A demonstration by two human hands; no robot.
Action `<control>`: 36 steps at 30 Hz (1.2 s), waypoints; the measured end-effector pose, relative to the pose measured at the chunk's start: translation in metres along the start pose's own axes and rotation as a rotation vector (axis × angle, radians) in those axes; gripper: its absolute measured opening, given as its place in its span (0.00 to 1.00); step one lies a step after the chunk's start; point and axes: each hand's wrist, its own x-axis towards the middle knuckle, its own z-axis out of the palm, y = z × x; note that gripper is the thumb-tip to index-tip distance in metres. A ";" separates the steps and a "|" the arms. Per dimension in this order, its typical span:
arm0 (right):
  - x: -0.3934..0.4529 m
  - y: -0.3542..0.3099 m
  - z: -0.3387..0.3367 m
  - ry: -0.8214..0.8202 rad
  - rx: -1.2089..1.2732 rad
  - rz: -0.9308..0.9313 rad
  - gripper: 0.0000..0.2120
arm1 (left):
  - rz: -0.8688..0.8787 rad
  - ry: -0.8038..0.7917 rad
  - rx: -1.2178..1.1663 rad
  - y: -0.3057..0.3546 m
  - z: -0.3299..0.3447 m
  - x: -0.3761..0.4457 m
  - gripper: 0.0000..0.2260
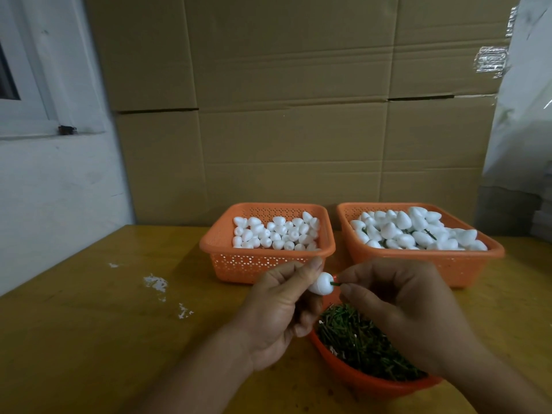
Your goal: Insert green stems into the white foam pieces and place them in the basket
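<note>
- A wall of stacked cardboard boxes fills the background from 10 to 2 o'clock, with a white wall at 9 o'clock.
- A yellow-brown tabletop spans the lower half, dotted with white scraps at 8 o'clock.
- The right basket, orange and perforated, sits at 2 o'clock, heaped with white foam pieces; green stems show among them.
- The left basket, its twin just beside it at 12 o'clock, holds plain foam pieces.
- An orange bowl at 5 o'clock carries a pile of loose green stems.
- The right hand hovers above the bowl, thumb and forefinger pinching the outer end of a single green stem.
- The left hand is at centre, in front of the left basket, its fingers curled round one white foam piece.
- That stem's tip meets the foam piece's right side, at the spot between the two hands, above the bowl's far rim.
</note>
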 end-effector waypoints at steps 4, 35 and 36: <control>-0.001 0.001 0.002 -0.005 -0.100 -0.065 0.06 | 0.009 0.015 0.019 -0.001 0.000 -0.001 0.14; -0.003 0.009 0.022 0.114 0.097 0.019 0.07 | 0.207 0.045 0.056 -0.004 0.003 0.000 0.11; -0.003 0.009 0.023 0.120 0.101 0.021 0.07 | 0.232 0.050 0.084 -0.004 0.004 0.000 0.10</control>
